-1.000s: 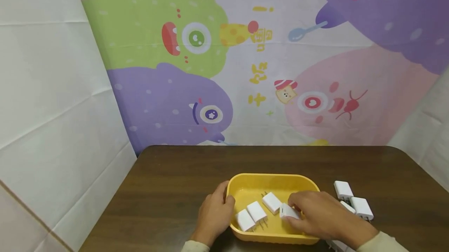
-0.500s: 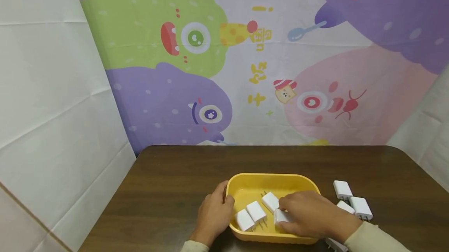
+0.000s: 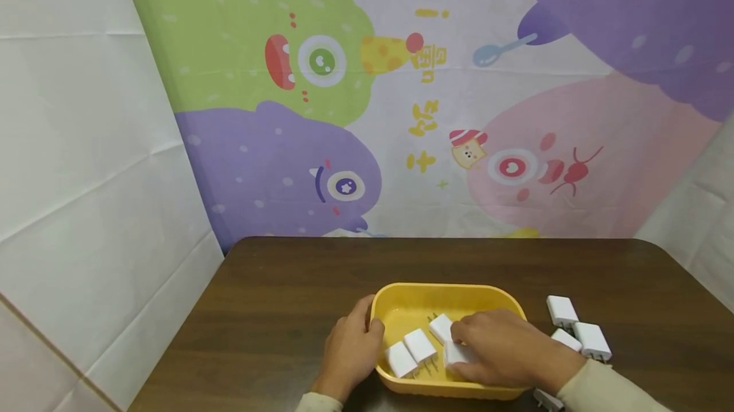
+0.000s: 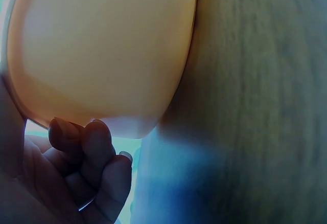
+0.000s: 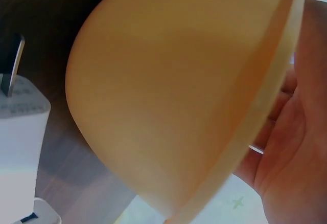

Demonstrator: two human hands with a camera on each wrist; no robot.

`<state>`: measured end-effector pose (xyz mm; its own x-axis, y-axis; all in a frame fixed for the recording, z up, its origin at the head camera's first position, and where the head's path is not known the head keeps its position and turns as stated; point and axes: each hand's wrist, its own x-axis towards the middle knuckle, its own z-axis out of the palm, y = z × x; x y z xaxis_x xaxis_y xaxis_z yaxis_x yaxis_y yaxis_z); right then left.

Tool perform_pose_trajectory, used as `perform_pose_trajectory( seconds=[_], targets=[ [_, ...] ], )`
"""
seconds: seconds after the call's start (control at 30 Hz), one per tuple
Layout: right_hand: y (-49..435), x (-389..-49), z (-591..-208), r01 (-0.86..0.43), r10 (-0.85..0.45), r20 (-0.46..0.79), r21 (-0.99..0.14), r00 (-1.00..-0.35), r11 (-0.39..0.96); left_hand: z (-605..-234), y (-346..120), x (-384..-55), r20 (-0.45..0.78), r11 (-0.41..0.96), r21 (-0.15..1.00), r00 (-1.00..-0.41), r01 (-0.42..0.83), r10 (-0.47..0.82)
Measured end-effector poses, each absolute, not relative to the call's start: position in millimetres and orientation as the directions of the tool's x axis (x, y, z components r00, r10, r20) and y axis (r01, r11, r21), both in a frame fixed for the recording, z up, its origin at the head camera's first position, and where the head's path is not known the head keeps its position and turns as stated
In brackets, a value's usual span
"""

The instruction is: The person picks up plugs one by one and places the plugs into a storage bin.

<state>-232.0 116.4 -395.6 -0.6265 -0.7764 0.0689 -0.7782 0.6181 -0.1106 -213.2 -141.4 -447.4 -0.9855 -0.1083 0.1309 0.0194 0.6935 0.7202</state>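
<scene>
A yellow plastic basin (image 3: 453, 389) sits near the table's front edge. My left hand (image 3: 348, 349) grips its left rim, thumb over the inside; the left wrist view shows fingers curled against the outer wall. Over the right side of the basin reaches my right hand (image 3: 504, 348), pinching a white charger plug (image 3: 457, 355) low inside, its right part hidden by the fingers. Left of it lie two white chargers side by side, one (image 3: 401, 360) at the left wall and one (image 3: 420, 345) beside it, prongs toward me. Another charger (image 3: 441, 327) lies just behind the held one, prongs pointing away.
Right of the basin several white chargers lie loose, among them one at the back (image 3: 562, 311) and one farther right (image 3: 592, 340). Another charger (image 3: 548, 399) is partly hidden under my right forearm. The brown wooden table (image 3: 287, 310) backs onto a cartoon-printed cloth (image 3: 424, 208).
My right hand has moved a little left inside the basin with the charger, bringing it close to the other chargers. My left hand has stayed on the rim.
</scene>
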Motion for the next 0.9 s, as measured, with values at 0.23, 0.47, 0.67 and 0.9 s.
perform_pose_trajectory(
  seconds=[0.23,0.47,0.67,0.9],
  targets=[
    [114.1,-232.9,-397.9,-0.763,-0.762,0.057,-0.118,-0.644,0.636,-448.6,-141.9,-214.1,0.123,0.691,0.723,-0.987,0.015,-0.107],
    [114.9,-234.3,-400.8,-0.765,-0.763,0.072,-0.12,-0.643,0.633,-449.7,-141.5,-214.4,0.118,0.691,0.723,-0.986,0.004,-0.118],
    [115.9,-234.9,-403.2,-0.78,-0.775,0.091,-0.122,-0.625,0.614,-448.1,-142.0,-213.5,0.119,0.687,0.727,-0.986,0.008,-0.115],
    [119.9,-233.9,-403.6,-0.774,-0.768,0.105,-0.128,-0.632,0.62,-447.9,-140.6,-214.0,0.107,0.686,0.727,-0.987,-0.002,-0.116]
  ],
)
